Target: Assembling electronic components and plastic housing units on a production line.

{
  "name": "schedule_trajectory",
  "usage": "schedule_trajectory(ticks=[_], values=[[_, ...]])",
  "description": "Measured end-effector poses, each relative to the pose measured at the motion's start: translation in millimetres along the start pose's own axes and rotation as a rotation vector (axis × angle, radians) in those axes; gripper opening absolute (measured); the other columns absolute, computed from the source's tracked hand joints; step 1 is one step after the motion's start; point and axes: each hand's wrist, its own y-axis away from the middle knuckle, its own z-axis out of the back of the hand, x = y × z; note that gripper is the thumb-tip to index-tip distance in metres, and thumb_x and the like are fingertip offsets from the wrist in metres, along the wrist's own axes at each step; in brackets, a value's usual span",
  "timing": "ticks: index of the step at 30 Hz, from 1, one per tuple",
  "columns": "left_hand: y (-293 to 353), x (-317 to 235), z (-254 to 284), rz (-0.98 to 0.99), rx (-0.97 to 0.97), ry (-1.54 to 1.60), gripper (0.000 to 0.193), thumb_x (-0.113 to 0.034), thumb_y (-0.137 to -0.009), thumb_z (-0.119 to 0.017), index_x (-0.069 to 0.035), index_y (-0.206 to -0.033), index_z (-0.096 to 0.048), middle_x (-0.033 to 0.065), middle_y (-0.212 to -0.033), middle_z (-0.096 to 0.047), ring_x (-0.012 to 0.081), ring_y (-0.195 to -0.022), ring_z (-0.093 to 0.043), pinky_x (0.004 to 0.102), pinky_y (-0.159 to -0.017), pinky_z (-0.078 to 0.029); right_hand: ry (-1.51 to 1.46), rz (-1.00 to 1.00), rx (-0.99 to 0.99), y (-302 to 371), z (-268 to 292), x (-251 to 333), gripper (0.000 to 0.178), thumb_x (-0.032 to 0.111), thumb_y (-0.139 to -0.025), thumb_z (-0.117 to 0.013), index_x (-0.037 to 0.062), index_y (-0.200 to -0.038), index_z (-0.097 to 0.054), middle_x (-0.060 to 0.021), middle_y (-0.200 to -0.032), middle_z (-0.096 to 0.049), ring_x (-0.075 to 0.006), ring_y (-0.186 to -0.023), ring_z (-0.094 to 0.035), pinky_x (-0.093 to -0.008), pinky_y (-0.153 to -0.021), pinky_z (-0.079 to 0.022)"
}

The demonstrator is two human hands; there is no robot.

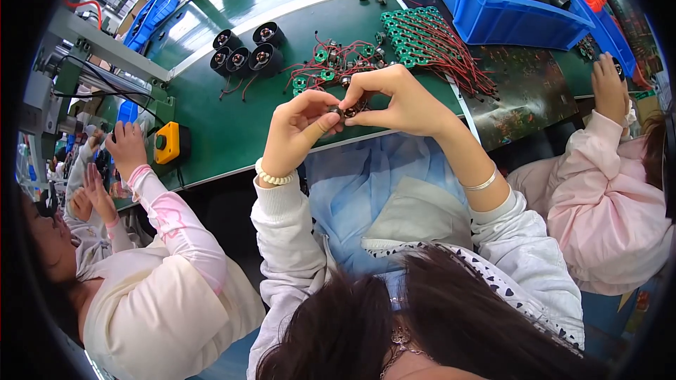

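My left hand (301, 127) and my right hand (401, 104) meet over the front edge of the green bench. Between their fingertips is a small dark motor part (350, 112) with coppery bits, pinched from both sides. Fingers hide much of it, so I cannot tell whether it is one piece or two. Just beyond my hands lies a loose pile of small motors with round green circuit boards (322, 55) and red wires. Right of that pile, rows of green circuit boards (412, 34) lie close together, their red wires trailing to the right.
Several black cylindrical housings (265, 58) with motors inside stand at the left of the bench. A blue bin (517, 22) of black parts stands at the far right. A yellow box with a green button (172, 143) sits at the left edge. Co-workers sit on both sides.
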Motion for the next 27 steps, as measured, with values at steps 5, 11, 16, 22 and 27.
schedule_trajectory(ticks=[5, 11, 16, 22, 27], values=[[2, 1, -1, -0.093, 0.007, 0.148, 0.020, 0.003, -0.088, -0.066, 0.004, -0.107, -0.062, 0.0098, -0.087, -0.067, 0.0141, -0.070, -0.062, 0.0219, -0.068, -0.052, -0.260, 0.045, -0.074, 3, -6, -10, 0.018, -0.005, -0.070, -0.074, -0.0004, -0.087, -0.068, -0.0051, -0.083, -0.071, -0.0125, -0.068, -0.060, -0.0248, -0.067, -0.050], [5, 3, -1, 0.087, -0.173, -0.249, 0.036, -0.012, -0.085, -0.074, 0.003, -0.115, -0.060, 0.0164, -0.106, -0.065, 0.0209, -0.085, -0.064, 0.0284, -0.075, -0.052, 0.161, -0.016, -0.224, 1, -10, -12, 0.020, -0.003, -0.072, -0.074, 0.0002, -0.090, -0.067, -0.0065, -0.084, -0.070, -0.0153, -0.069, -0.063, -0.0285, -0.067, -0.051], [0, 2, -23, -0.164, -0.499, -1.273, 0.067, -0.031, -0.080, -0.080, 0.001, -0.131, -0.051, 0.0241, -0.130, -0.051, 0.0319, -0.109, -0.057, 0.0363, -0.091, -0.048, 0.673, -0.039, -0.328, -17, 4, -3, 0.017, -0.001, -0.073, -0.074, 0.0012, -0.089, -0.067, -0.0083, -0.083, -0.069, -0.0193, -0.067, -0.062, -0.0314, -0.066, -0.050], [-33, 32, -40, -0.230, -0.341, -1.172, 0.103, -0.047, -0.073, -0.081, 0.002, -0.147, -0.028, 0.0303, -0.144, -0.035, 0.0477, -0.126, -0.043, 0.0493, -0.107, -0.036, 1.118, -0.116, -0.266, -48, 35, -1, 0.013, 0.004, -0.075, -0.074, 0.0031, -0.087, -0.068, -0.0096, -0.081, -0.068, -0.0220, -0.065, -0.060, -0.0326, -0.065, -0.050], [-80, 48, -47, -0.291, -0.386, -1.276, 0.101, -0.042, -0.076, -0.080, 0.003, -0.148, -0.025, 0.0310, -0.147, -0.032, 0.0498, -0.131, -0.039, 0.0508, -0.110, -0.032, 1.250, 0.006, -0.224, -70, 62, 6, 0.010, 0.007, -0.080, -0.072, 0.0025, -0.087, -0.069, -0.0102, -0.078, -0.066, -0.0220, -0.061, -0.057, -0.0319, -0.061, -0.049]])
